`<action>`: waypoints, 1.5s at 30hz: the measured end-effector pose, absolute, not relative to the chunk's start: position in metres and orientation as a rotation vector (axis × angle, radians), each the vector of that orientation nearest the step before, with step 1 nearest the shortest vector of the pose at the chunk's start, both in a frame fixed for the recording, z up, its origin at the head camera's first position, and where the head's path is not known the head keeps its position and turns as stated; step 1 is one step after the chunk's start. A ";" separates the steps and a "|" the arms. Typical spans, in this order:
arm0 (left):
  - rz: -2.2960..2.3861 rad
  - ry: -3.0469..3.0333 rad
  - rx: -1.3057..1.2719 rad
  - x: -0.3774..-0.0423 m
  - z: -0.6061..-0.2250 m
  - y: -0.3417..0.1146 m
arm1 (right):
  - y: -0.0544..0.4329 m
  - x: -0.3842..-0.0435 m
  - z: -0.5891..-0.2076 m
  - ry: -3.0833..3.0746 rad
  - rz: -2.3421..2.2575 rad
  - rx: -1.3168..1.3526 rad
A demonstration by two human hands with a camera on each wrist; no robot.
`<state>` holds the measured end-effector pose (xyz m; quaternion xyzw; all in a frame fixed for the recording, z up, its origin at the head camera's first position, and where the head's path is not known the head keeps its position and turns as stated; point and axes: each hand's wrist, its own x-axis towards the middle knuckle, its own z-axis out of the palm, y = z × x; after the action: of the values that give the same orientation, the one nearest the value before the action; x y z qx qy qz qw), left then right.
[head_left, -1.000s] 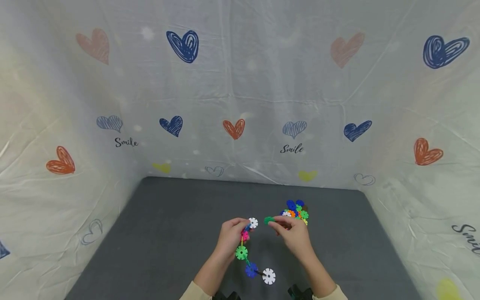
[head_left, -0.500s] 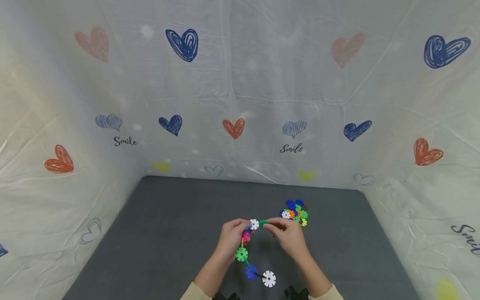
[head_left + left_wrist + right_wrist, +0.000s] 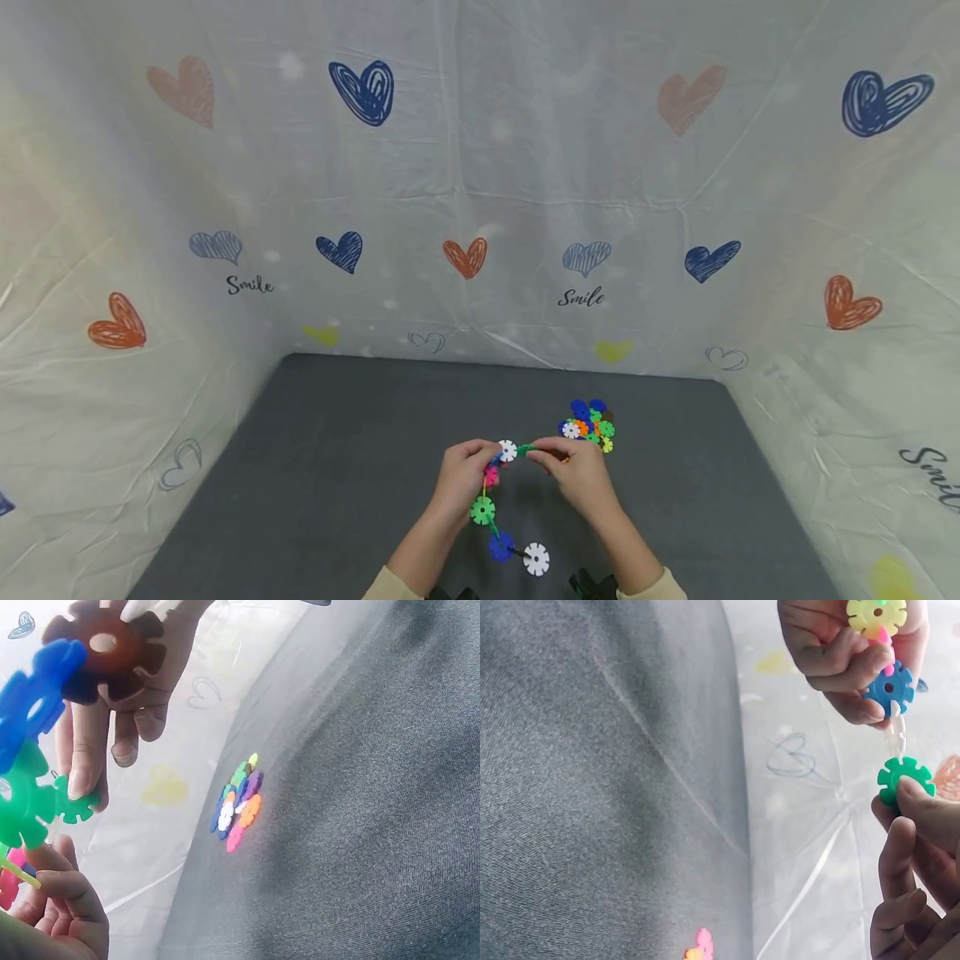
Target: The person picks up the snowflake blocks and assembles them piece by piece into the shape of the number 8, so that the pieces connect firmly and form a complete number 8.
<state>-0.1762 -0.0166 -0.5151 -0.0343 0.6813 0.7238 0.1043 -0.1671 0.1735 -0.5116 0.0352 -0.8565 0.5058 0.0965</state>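
Notched plastic discs joined edge to edge form a chain held above the table. My left hand [image 3: 463, 475] grips its upper part, with a blue disc [image 3: 889, 688] between the fingers and a pink one beside it. From there the chain drops through a light green disc [image 3: 483, 510], a darker blue one and a brown one to a white disc [image 3: 536, 559] at the lower end. Thumb and finger of my right hand [image 3: 583, 477] pinch a green disc [image 3: 904, 781]. Its edge meets the upper white disc [image 3: 507, 451]; how deeply the notches engage I cannot tell.
A pile of loose discs [image 3: 588, 423] in several colours lies on the dark grey table [image 3: 360, 433], behind my right hand. White cloth [image 3: 525, 167] printed with hearts encloses the back and sides. Dark objects [image 3: 592, 583] show near my wrists at the bottom edge.
My right hand has moved left, bringing the green disc from apart to against the upper white disc. Over the last half second both hands stay nearly still.
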 end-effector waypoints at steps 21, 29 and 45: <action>2.106 1.936 -0.030 -0.177 -0.518 -0.016 | 0.172 -0.165 -0.517 -2.482 1.417 0.347; 2.100 1.816 0.008 -0.175 -0.517 -0.010 | 0.178 -0.168 -0.518 -2.533 1.440 0.378; 2.154 1.779 -0.082 -0.176 -0.518 -0.012 | 0.213 -0.181 -0.521 -2.547 1.469 0.216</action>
<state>-0.1759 -0.0121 -0.5182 -0.0290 0.6270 0.7591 0.1728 -0.1807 0.2132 -0.5213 0.0729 -0.8598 0.4961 0.0967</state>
